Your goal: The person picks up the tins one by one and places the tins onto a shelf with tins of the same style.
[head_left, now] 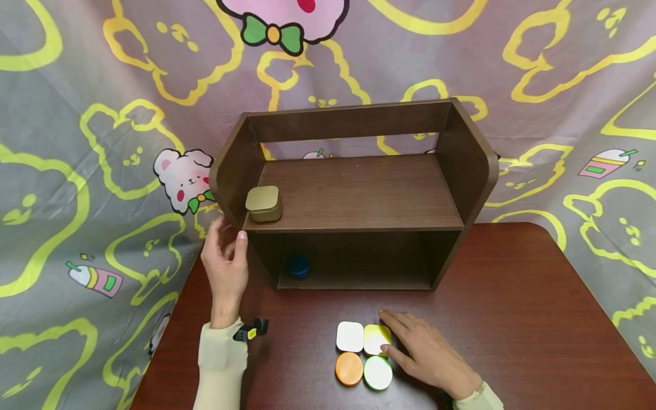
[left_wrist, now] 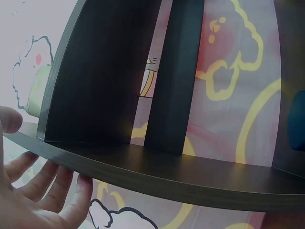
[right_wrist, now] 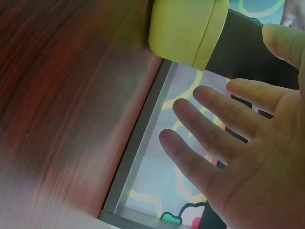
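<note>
My left hand (head_left: 225,265) grips the left side panel of a dark brown two-level shelf (head_left: 359,193). In the left wrist view its fingers (left_wrist: 62,186) lie against the panel's outer face, with the thumb on the other side. A gold square tin (head_left: 264,204) sits at the left of the upper level. Below, a blue round tin (head_left: 299,266) stands in the left of the lower compartment. My right hand (head_left: 427,353) is over the table beside a yellow square tin (head_left: 376,340), its fingers spread and holding nothing; contact with the tin is unclear.
Beside the yellow tin are a white square tin (head_left: 350,337), an orange round tin (head_left: 349,369) and a green-rimmed round tin (head_left: 378,373), grouped closely. The reddish-brown table (head_left: 533,319) extends to both sides. A patterned curtain (head_left: 328,68) hangs behind the shelf.
</note>
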Demonstrator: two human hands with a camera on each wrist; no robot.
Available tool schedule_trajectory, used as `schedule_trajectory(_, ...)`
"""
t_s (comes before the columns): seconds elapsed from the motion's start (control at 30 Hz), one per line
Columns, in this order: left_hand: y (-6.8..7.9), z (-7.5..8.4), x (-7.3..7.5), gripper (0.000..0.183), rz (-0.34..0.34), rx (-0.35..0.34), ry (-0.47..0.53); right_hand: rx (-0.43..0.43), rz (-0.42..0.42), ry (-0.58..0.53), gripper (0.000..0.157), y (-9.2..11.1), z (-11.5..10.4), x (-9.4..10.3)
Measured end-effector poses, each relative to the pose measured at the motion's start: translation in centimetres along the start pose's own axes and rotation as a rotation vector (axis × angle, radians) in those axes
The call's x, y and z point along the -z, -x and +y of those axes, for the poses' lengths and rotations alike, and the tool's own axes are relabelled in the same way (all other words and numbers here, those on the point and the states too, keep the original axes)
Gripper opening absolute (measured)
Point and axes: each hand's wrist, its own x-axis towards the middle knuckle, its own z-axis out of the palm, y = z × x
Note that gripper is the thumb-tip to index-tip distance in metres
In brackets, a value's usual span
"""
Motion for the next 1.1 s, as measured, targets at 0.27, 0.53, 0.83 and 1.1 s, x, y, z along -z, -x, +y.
schedule_trajectory(0.27,-0.21,-0.10,-0.09,0.034,0.017,0.006,-0.025,-0.012,-0.012,-0.017,0.060,-0.04,0.01,0.12)
schedule_trajectory(0.53,-0.39,-0.20,-0.14,0.027,0.039,0.030,-0.031,-0.002,-0.013,-0.019,0.060,-0.18,-0.06,-0.05)
schedule_trajectory(0.83,-0.57,-0.25,-0.41,0.025,0.052,0.040,0.027,0.019,0.009,-0.012,0.060,-0.32,0.03,-0.29)
schedule_trajectory(1.1,-0.52,-0.41,-0.56,0.026,0.069,0.075,0.044,0.035,0.010,-0.020,0.063,-0.21,0.21,-0.57)
